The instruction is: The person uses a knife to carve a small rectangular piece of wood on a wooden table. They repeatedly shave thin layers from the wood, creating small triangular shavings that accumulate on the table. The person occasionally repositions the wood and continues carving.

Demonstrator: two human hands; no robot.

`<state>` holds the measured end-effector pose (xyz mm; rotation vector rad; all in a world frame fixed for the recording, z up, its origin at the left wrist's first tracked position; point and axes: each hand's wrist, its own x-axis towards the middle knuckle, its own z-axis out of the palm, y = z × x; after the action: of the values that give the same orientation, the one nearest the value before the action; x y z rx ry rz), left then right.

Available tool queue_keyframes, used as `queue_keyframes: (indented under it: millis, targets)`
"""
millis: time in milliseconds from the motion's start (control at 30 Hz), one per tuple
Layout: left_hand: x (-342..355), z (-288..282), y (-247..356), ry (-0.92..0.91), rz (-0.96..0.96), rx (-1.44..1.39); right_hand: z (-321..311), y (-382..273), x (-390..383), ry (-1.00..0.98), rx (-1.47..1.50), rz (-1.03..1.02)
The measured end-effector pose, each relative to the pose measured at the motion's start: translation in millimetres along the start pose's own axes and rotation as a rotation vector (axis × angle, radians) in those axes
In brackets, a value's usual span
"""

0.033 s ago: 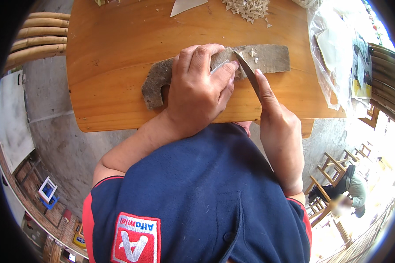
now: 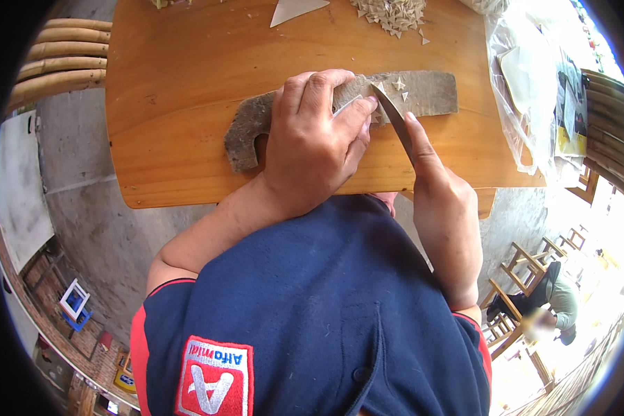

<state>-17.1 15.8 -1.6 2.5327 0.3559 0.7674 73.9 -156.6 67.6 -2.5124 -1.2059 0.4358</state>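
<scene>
Left fingers (image 2: 319,90) hold pale sheet (image 2: 344,106) on board (image 2: 433,93); right fingers (image 2: 423,143) grip knife (image 2: 397,123); small pieces (image 2: 395,14) heaped on table (image 2: 208,48)

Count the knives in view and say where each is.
1: the knife, held in the right hand, its blade angled over the wooden board. Any under the plastic bag could be hidden.

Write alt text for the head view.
A person's right hand holds a dark metal knife over a hooked brownish wooden board, where the left hand holds a thin white piece. Pale pointed bits lie by the knife, a pale heap farther back on the orange wooden table.
</scene>
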Motion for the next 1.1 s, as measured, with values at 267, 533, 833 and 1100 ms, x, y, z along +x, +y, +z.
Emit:
queue_keyframes:
  millis: [267,533,833,1100]
  targets:
    - [-0.3,3.4,0.0,0.0,-0.034,0.011,-14.8,11.9,-7.5,0.06,0.223,0.166]
    - [1.8,3.2,2.2,-0.054,-0.04,0.061,-13.7,18.1,-3.3,0.004,0.132,0.103]
    - [3.5,1.9,3.1,-0.075,-0.062,0.042,-29.3,12.4,-4.2,-0.087,0.104,0.158]
    - [2.6,2.1,1.1,-0.062,-0.021,0.001,-19.1,22.6,9.4,-0.049,0.098,0.043]
